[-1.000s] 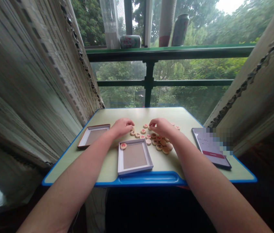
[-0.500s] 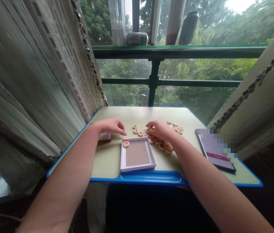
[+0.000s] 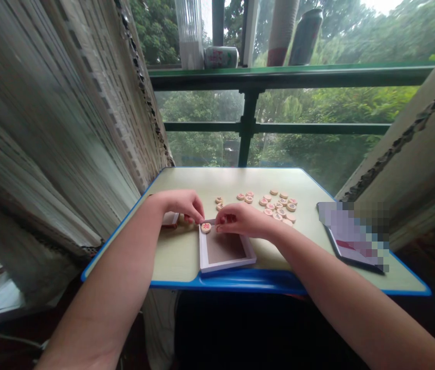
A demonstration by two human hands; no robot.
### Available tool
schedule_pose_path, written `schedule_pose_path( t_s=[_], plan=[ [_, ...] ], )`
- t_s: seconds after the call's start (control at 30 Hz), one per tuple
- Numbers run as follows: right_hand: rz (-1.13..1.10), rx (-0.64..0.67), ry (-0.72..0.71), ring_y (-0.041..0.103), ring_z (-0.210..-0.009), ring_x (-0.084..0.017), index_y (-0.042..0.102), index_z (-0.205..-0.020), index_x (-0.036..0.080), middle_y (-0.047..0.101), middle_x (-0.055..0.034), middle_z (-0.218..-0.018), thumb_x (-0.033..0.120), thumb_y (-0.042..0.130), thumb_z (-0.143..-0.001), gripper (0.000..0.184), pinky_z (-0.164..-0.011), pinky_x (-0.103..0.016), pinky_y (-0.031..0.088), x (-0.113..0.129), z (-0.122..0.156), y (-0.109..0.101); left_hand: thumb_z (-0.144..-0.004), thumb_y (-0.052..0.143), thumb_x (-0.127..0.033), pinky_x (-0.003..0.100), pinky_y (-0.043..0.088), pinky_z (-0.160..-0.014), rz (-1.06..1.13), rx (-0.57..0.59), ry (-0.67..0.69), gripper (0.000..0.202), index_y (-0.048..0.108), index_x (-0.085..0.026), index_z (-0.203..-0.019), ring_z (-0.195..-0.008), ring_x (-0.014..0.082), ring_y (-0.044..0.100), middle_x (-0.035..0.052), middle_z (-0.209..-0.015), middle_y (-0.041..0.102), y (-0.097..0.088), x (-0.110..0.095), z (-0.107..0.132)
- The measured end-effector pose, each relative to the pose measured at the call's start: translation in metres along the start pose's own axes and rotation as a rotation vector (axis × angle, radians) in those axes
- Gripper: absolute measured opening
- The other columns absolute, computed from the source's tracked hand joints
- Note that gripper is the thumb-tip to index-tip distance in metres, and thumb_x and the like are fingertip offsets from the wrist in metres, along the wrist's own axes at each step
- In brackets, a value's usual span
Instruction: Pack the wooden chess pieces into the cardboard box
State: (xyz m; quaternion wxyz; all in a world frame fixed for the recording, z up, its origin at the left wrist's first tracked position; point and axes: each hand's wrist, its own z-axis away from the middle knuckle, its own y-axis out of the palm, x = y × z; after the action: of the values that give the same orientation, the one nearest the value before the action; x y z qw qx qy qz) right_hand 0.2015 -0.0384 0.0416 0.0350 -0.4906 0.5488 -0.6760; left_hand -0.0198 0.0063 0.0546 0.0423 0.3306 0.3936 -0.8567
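Observation:
A shallow white cardboard box (image 3: pixel 228 265) lies near the table's front edge. One round wooden Chinese chess piece (image 3: pixel 205 227) with a red character sits in its far left corner. My left hand (image 3: pixel 184 205) is closed at that corner, fingertips on the rim beside the piece. My right hand (image 3: pixel 242 220) reaches over the box with thumb and fingers pinched on another chess piece (image 3: pixel 218 229), mostly hidden by the fingers, just right of the first. Several loose chess pieces (image 3: pixel 278 204) are scattered on the table beyond my right hand.
The table (image 3: pixel 179 264) has a blue edge. A tablet-like device (image 3: pixel 350 246) lies at its right. A small box-like object (image 3: pixel 170 220) is partly behind my left hand. Curtains hang on both sides; cans (image 3: pixel 221 57) and cups stand on the window ledge.
My right hand has moved left and nearer from the loose pieces to over the box, bringing a chess piece. My left hand has come down onto the box's corner. The view shifted slightly.

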Motion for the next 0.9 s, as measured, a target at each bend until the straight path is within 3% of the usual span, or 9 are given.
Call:
schedule_pose_path(
  t_s=[0.13, 0.23, 0.37, 0.53, 0.9],
  plan=[
    [0.275, 0.006, -0.099, 0.053, -0.077, -0.014, 0.072, -0.085, 0.017, 0.064, -0.0047, -0.079, 0.022, 0.064, -0.077, 0.013, -0.069, -0.023, 0.038, 0.004, 0.001, 0.004, -0.058, 0.071, -0.038, 0.020, 0.042, -0.058, 0.004, 0.022, 0.034, 0.030, 0.074, -0.018, -0.079, -0.062, 0.0126, 0.056, 0.0016, -0.067, 0.068, 0.000, -0.001, -0.002],
    [0.386, 0.023, -0.091, 0.053, -0.076, -0.015, 0.073, -0.088, 0.018, 0.063, -0.0062, -0.079, 0.026, 0.060, -0.080, 0.017, -0.066, -0.024, 0.037, 0.004, 0.004, 0.002, -0.059, 0.071, -0.039, 0.020, 0.042, -0.058, -0.002, 0.029, 0.047, 0.032, 0.074, -0.017, -0.081, -0.061, 0.0118, 0.056, 0.0013, -0.065, 0.067, 0.001, -0.002, -0.004],
    [0.432, 0.026, -0.095, 0.052, -0.073, -0.015, 0.070, -0.092, 0.021, 0.060, -0.0049, -0.080, 0.033, 0.061, -0.075, 0.023, -0.060, -0.023, 0.036, 0.005, 0.010, -0.001, -0.059, 0.071, -0.038, 0.020, 0.040, -0.057, 0.005, 0.022, 0.069, 0.032, 0.072, -0.015, -0.081, -0.061, 0.0117, 0.054, 0.0008, -0.065, 0.066, 0.002, -0.002, -0.008],
    [0.424, 0.061, -0.074, 0.051, -0.069, -0.014, 0.069, -0.079, 0.018, 0.058, -0.0045, -0.077, 0.036, 0.061, -0.074, 0.020, -0.059, -0.023, 0.036, 0.007, 0.011, 0.000, -0.059, 0.071, -0.039, 0.021, 0.039, -0.054, -0.001, 0.018, 0.079, 0.031, 0.071, -0.015, -0.079, -0.059, 0.0117, 0.053, 0.0005, -0.064, 0.064, 0.004, -0.001, -0.010],
    [0.487, -0.102, -0.198, 0.049, -0.075, -0.015, 0.070, -0.086, 0.019, 0.057, -0.0045, -0.076, 0.031, 0.059, -0.078, 0.018, -0.063, -0.025, 0.034, 0.007, 0.005, 0.014, -0.064, 0.066, -0.038, 0.020, 0.038, -0.056, -0.075, 0.020, 0.132, 0.031, 0.072, -0.015, -0.085, -0.061, 0.0114, 0.052, -0.0006, -0.063, 0.062, 0.007, -0.010, -0.007]
  ],
)
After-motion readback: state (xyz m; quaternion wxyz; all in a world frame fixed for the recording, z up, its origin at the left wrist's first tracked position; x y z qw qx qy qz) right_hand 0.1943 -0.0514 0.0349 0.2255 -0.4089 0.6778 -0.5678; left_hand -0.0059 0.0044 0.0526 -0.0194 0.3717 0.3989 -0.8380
